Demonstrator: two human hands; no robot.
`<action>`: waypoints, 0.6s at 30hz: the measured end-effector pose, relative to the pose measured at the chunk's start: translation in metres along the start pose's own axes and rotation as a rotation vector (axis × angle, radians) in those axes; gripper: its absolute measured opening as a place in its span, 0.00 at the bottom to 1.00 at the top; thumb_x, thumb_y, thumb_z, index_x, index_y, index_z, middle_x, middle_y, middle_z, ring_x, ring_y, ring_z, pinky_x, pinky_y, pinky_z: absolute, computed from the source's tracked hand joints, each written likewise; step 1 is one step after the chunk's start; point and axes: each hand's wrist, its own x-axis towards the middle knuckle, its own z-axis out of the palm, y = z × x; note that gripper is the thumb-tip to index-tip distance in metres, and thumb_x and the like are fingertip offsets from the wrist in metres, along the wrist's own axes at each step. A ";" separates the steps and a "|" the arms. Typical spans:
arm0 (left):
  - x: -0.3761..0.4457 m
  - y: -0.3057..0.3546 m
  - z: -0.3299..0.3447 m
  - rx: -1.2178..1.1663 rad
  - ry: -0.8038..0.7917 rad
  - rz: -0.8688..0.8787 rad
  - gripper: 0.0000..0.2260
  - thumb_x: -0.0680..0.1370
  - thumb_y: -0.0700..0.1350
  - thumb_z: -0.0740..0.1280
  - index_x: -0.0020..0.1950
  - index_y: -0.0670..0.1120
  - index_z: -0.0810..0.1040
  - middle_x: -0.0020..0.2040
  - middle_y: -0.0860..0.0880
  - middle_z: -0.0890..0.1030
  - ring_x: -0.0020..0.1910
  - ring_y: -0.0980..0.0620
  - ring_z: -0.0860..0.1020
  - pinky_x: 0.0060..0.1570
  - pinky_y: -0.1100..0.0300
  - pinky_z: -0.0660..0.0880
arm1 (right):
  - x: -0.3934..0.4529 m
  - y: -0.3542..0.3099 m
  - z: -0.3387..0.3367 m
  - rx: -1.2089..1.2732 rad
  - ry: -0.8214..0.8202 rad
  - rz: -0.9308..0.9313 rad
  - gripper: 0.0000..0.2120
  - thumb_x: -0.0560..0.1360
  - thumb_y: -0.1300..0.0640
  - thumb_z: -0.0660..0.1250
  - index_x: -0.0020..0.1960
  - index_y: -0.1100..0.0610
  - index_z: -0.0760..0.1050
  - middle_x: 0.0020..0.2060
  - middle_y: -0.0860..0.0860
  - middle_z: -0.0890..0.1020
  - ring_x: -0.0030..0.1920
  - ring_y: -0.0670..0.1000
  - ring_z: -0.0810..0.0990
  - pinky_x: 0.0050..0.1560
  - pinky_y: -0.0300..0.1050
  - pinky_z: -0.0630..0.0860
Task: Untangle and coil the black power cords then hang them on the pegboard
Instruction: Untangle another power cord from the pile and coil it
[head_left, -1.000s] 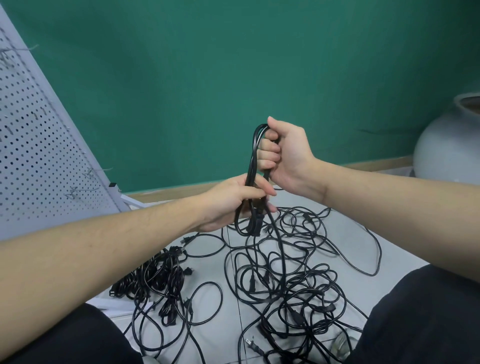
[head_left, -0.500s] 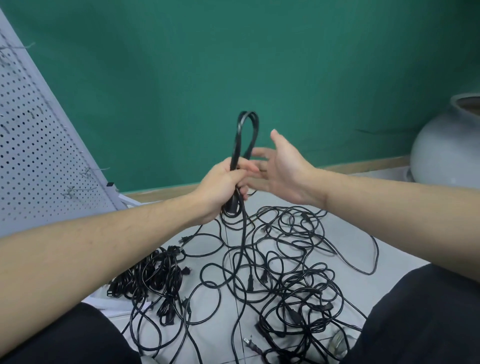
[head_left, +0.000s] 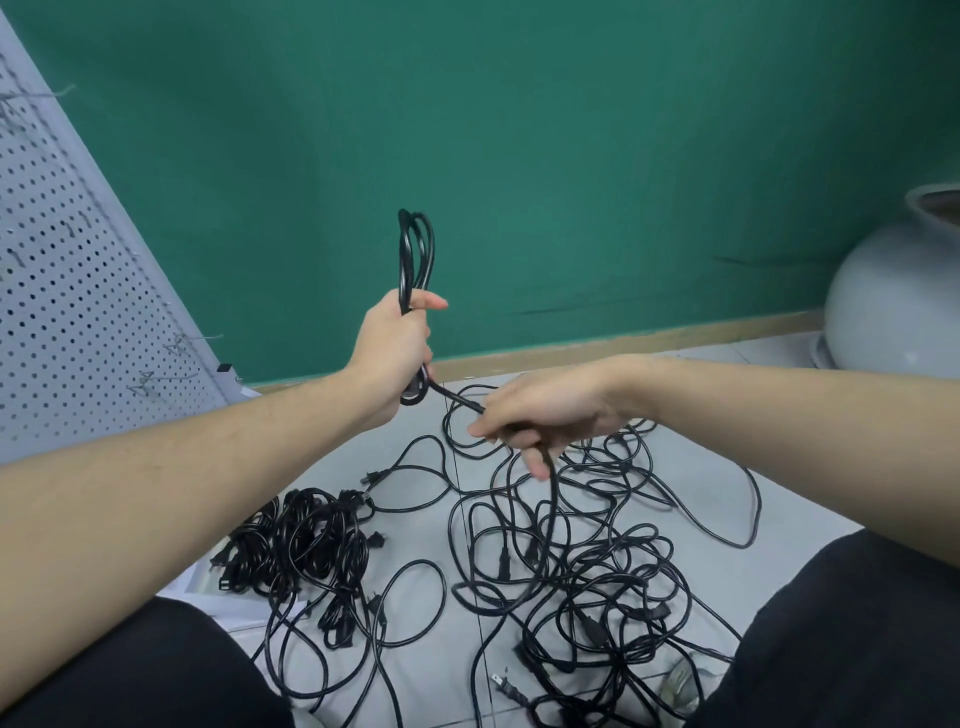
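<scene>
The person's left hand (head_left: 396, 347) is raised before the green wall (head_left: 571, 156), fingers curled round a narrow coil of black power cord (head_left: 414, 254) whose loops stand above the fist. The right hand (head_left: 545, 413), lower and to the right, grips the same cord's free run with bent fingers. Below lies a tangle of loose black cords (head_left: 587, 561) on the pale grey floor (head_left: 415, 535); a bundled heap of black cords (head_left: 301, 545) sits left. The perforated white pegboard (head_left: 67, 291) leans at far left.
</scene>
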 end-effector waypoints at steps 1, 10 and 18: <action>0.002 -0.003 -0.004 0.079 0.018 -0.019 0.18 0.80 0.36 0.51 0.56 0.49 0.78 0.35 0.49 0.70 0.25 0.52 0.69 0.34 0.56 0.67 | 0.000 0.003 -0.003 -0.037 0.041 -0.008 0.14 0.83 0.52 0.64 0.40 0.53 0.67 0.27 0.49 0.66 0.28 0.50 0.73 0.33 0.41 0.72; 0.003 -0.012 -0.020 0.373 -0.117 -0.130 0.11 0.81 0.54 0.63 0.57 0.50 0.80 0.35 0.47 0.72 0.27 0.50 0.71 0.29 0.62 0.65 | -0.013 0.002 -0.017 0.105 0.268 -0.263 0.10 0.83 0.53 0.63 0.48 0.57 0.78 0.29 0.48 0.65 0.29 0.48 0.66 0.36 0.46 0.78; -0.018 0.000 -0.001 0.396 -0.449 -0.069 0.24 0.71 0.71 0.69 0.59 0.57 0.79 0.42 0.55 0.74 0.56 0.60 0.68 0.46 0.56 0.73 | -0.007 -0.006 -0.020 -0.039 0.771 -0.295 0.26 0.71 0.44 0.77 0.34 0.52 0.61 0.24 0.46 0.61 0.26 0.48 0.63 0.27 0.42 0.74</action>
